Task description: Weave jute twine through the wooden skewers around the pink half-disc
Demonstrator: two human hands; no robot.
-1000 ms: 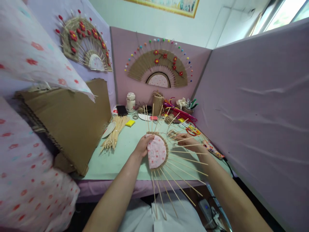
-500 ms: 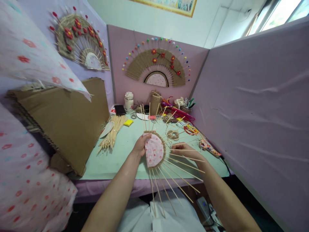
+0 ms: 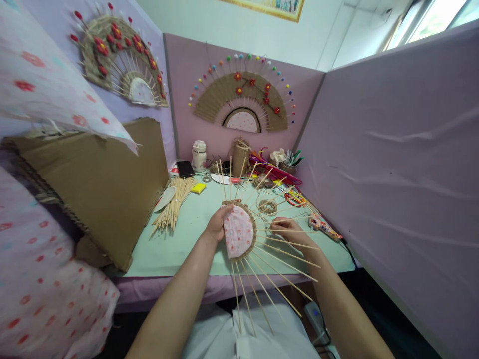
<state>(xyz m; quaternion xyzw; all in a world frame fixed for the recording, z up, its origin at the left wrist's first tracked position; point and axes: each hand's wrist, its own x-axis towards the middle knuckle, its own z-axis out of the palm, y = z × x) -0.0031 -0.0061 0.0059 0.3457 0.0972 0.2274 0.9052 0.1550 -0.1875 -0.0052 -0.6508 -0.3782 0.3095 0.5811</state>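
1. Brown cardboard (image 3: 112, 194) stands at the left of the pale green table (image 3: 157, 254), with flowered cloth (image 3: 48, 279) beside it; the picture's left edge cuts the cloth off.
2. Bundled sticks (image 3: 175, 204) lie next, a white oval piece (image 3: 164, 199) against them; what that piece is, I cannot tell.
3. The left hand (image 3: 216, 225) grips the straight edge of a half-round, flower-printed fan (image 3: 239, 233), held up in front of the person. A loosened grip might let it turn, and its lower spokes (image 3: 274, 286), reaching past the table's near edge, could catch and bend. The thumb shows; the other fingers are hidden behind. Whether the fan touches the table is unclear.
4. The right hand (image 3: 286, 227), right of the fan, has its fingertips drawn together, seemingly on a strand of twine (image 3: 268, 207), whose coil lies beyond. Uneven pulling could snag it on a spoke. The strand is too fine to follow.
5. Scissors (image 3: 295, 200) and a flower-patterned tool (image 3: 325, 227) lie farther right; a sweeping arm might knock the tool. Its cord's end is hidden.
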